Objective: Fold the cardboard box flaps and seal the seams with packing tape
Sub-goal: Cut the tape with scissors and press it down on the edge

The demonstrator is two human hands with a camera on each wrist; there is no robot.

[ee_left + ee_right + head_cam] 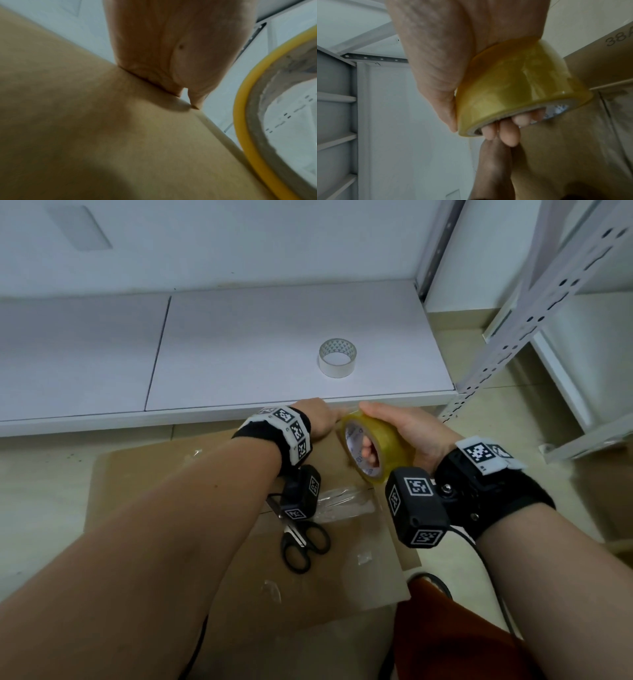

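Observation:
A brown cardboard box (205, 542) lies on the floor with its flaps folded flat, and a strip of clear tape (342, 503) crosses its top. My left hand (317, 421) rests at the box's far edge (85, 121), fingers reaching over it and hidden below. My right hand (404, 429) grips a yellowish packing tape roll (380, 446), fingers through its core (510, 129) and thumb on the outside. The roll (513, 86) hovers just right of the left hand (493, 169), above the box's far right corner. The roll's rim (245, 121) shows close beside the left hand (171, 54).
Black-handled scissors (301, 542) lie on the box top near my left wrist. A second, clear tape roll (337, 358) stands on the low white shelf (239, 354) behind the box. Perforated metal shelf uprights (513, 320) rise at right. Another cardboard box (616, 39) stands nearby.

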